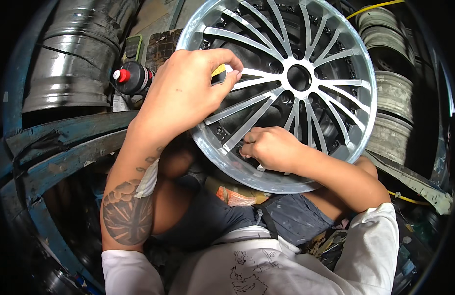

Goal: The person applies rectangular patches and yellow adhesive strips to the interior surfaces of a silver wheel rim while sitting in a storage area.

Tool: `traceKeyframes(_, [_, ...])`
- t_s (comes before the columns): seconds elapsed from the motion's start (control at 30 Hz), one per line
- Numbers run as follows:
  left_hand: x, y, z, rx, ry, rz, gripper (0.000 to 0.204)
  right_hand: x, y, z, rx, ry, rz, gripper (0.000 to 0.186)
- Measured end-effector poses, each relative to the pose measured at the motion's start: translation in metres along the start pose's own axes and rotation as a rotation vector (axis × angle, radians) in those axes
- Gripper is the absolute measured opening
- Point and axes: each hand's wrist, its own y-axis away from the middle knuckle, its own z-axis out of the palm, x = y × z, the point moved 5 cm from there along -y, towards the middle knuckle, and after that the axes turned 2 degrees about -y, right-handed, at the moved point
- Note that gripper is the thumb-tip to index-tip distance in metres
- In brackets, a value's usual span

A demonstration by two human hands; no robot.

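A large alloy wheel rim (356,120) with bright silver spokes and dark gaps lies tilted in front of me, its lower edge over my lap. Above its left side is my left hand (193,86), thumb and forefinger curled round a small yellow-and-white thing (219,70) that is mostly hidden, so its kind does not show. My right hand (270,147) is closed low on the rim, beside the lower spokes. Its curled fingertips reach a gap near the outer lip. Whatever they may hold is hidden.
Left of the rim stand a dark bottle with a red cap (122,75) and shiny metal wheel barrels (72,71). A blue metal frame (70,130) crosses below them. More bare wheel barrels (393,93) are stacked at the right, near a yellow hose (377,6).
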Motion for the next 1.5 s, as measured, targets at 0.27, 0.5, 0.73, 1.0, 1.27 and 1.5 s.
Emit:
traceKeyframes(0.27, [0.000, 0.001, 0.001, 0.017, -0.032, 0.052, 0.018, -0.002, -0.002, -0.001, -0.037, 0.028, -0.039, 0.015])
traceKeyframes(0.5, [-0.005, 0.004, 0.012, -0.360, 0.048, -0.094, 0.022, 0.007, -0.003, -0.032, 0.181, -0.393, 0.077, 0.011])
traceKeyframes(0.73, [0.013, 0.007, 0.017, -0.350, 0.251, -0.104, 0.029, 0.018, 0.003, -0.065, 0.495, -1.416, 0.249, 0.015])
traceKeyframes(1.0, [0.020, 0.000, 0.020, -0.303, 0.624, -0.214, 0.028, 0.008, 0.023, -0.104, 0.679, -1.325, 0.086, 0.030])
traceKeyframes(1.27, [0.017, 0.004, 0.061, -0.497, 1.165, -0.368, 0.028, 0.014, 0.028, -0.113, 0.845, -0.774, -0.021, 0.019])
traceKeyframes(1.5, [0.036, -0.007, 0.029, 0.039, 0.841, 0.015, 0.024, 0.024, 0.024, -0.102, 0.695, -1.245, 0.268, 0.015])
